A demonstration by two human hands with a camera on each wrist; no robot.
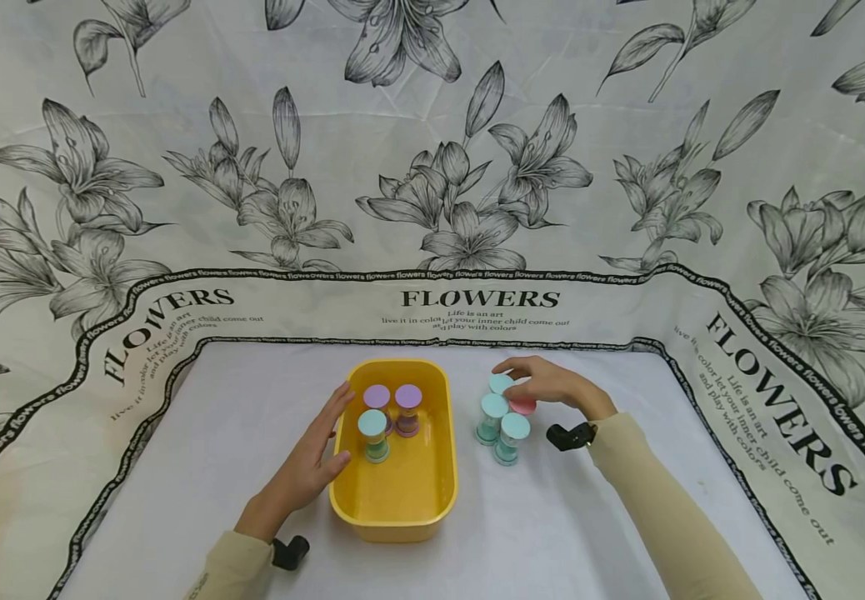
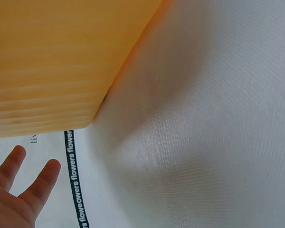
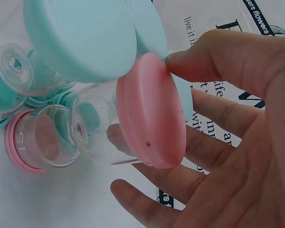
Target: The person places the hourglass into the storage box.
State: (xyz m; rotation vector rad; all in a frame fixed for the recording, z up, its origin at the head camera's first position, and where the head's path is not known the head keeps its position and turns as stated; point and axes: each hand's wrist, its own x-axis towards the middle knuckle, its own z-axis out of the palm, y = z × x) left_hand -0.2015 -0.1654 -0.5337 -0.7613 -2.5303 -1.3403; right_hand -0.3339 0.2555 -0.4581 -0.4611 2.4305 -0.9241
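My left hand point(image 1: 310, 457) lies along the left side of the yellow bin point(image 1: 393, 532), fingers extended at its rim. Two purple-capped sand timers point(image 1: 407, 397) and one teal-capped sand timer point(image 1: 372, 425) stand inside. To the bin's right, my right hand point(image 1: 552, 385) reaches over a cluster of timers. Its thumb is right at the edge of the pink sand timer point(image 3: 152, 111), and its spread fingers extend behind the pink cap. A back teal timer point(image 1: 501, 382) is partly covered by the hand. Two more teal timers point(image 1: 493, 407) stand just in front.
White cloth point(image 1: 252, 417) covers the table. A floral-print curtain point(image 1: 477, 192) with a black-edged "FLOWERS" border rises at the back and both sides. Black wrist cameras point(image 1: 570, 437) sit at both cuffs. The timers in the right cluster stand tightly together.
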